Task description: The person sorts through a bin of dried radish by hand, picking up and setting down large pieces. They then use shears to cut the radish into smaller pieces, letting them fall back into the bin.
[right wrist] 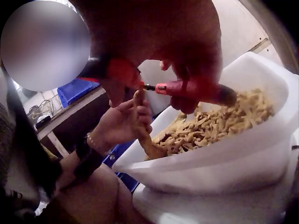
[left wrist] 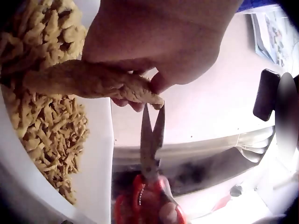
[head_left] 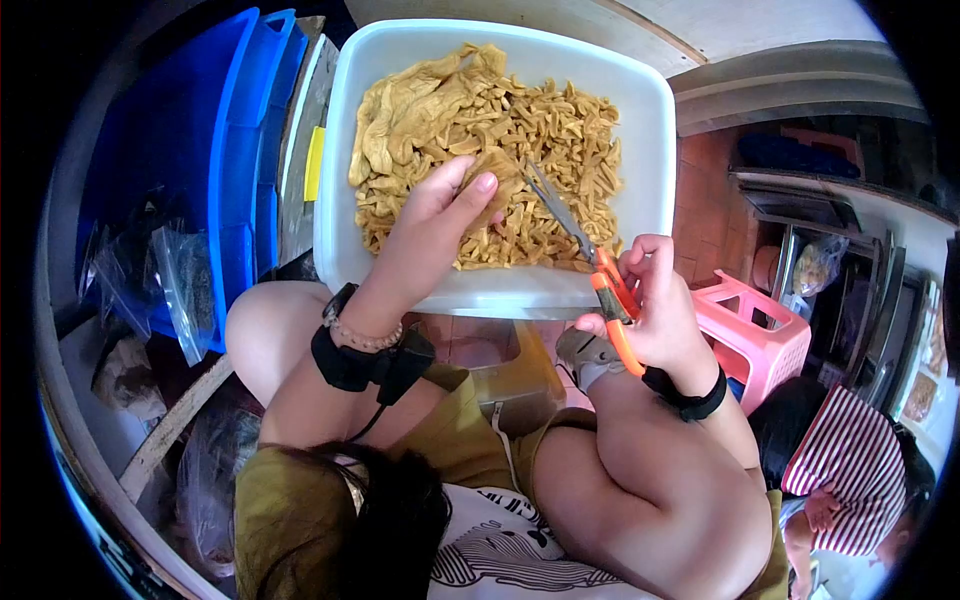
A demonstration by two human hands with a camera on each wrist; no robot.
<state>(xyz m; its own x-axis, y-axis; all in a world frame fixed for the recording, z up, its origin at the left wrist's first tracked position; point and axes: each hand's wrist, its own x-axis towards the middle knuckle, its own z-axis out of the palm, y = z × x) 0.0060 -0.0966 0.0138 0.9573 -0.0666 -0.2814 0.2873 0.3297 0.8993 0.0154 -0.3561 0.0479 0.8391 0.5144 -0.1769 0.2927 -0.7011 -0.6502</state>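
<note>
A white plastic tub (head_left: pixel 648 150) holds many yellow-brown food strips (head_left: pixel 575 130), with larger wrinkled slabs (head_left: pixel 415 110) of the same food at its back left. Over the tub, my left hand (head_left: pixel 425 230) grips a folded yellow-brown slab (head_left: pixel 495 178), thumb on top; in the left wrist view one end of this slab (left wrist: pixel 88 81) extends back over the strips. My right hand (head_left: pixel 665 305) holds orange-handled scissors (head_left: pixel 570 222), fingers at the handles. Their blades (left wrist: pixel 152 144) stand slightly parted, tips right at the slab's narrow end in the left wrist view.
Blue plastic crates (head_left: pixel 235 180) stand left of the tub, with clear plastic bags (head_left: pixel 180 285) beside them. A pink stool (head_left: pixel 765 325) is at the right, near another person in a striped shirt (head_left: pixel 850 455). The wearer's bare knees come close below the tub.
</note>
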